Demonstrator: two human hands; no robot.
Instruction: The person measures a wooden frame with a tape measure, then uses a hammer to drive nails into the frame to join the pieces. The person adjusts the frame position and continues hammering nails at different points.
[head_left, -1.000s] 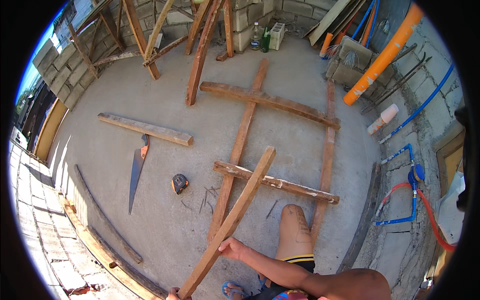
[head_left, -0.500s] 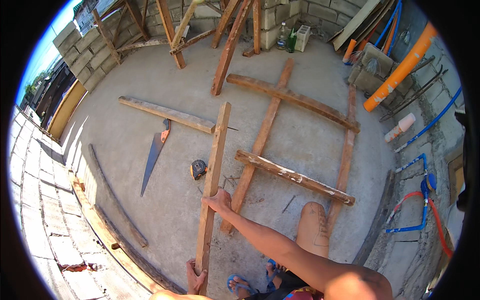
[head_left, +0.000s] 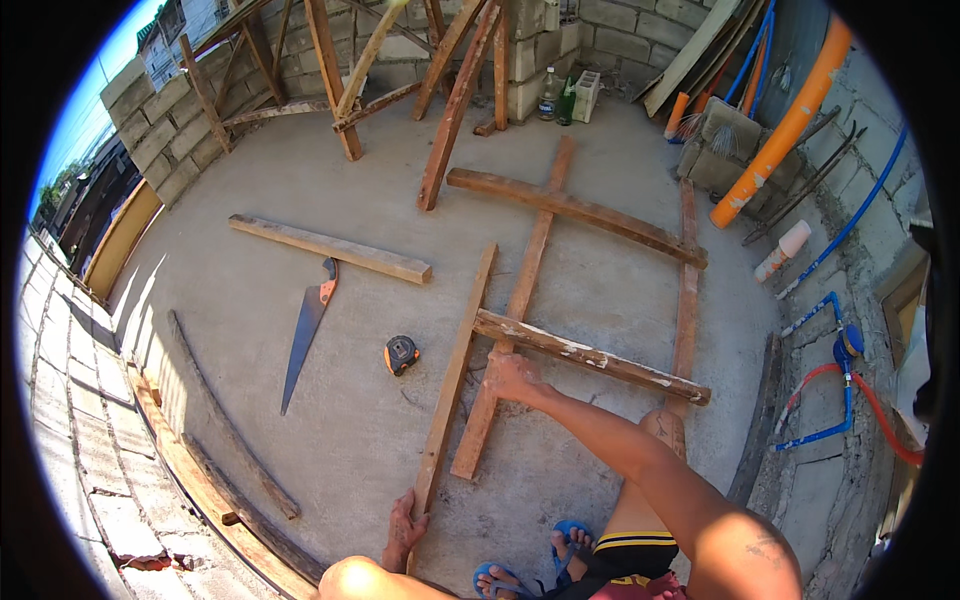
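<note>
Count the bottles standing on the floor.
2: a clear bottle and a green bottle, side by side, left of a pale hollow block. Others may be hidden elsewhere.

Matt, rough wood beam (head_left: pixel 455 385) meets my L hand (head_left: pixel 403 525) over dull concrete floor (head_left: pixel 350 450), w/ smooth metal saw blade (head_left: pixel 303 342), plastic tape (head_left: pixel 401 355), scuffed plastic pipe (head_left: pixel 782 128) & glossy glass bottle (head_left: pixel 567 103) in view.

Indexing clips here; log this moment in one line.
Left hand: at loose beam; right hand: at crossed beams; handsaw, tape measure: on floor
</note>
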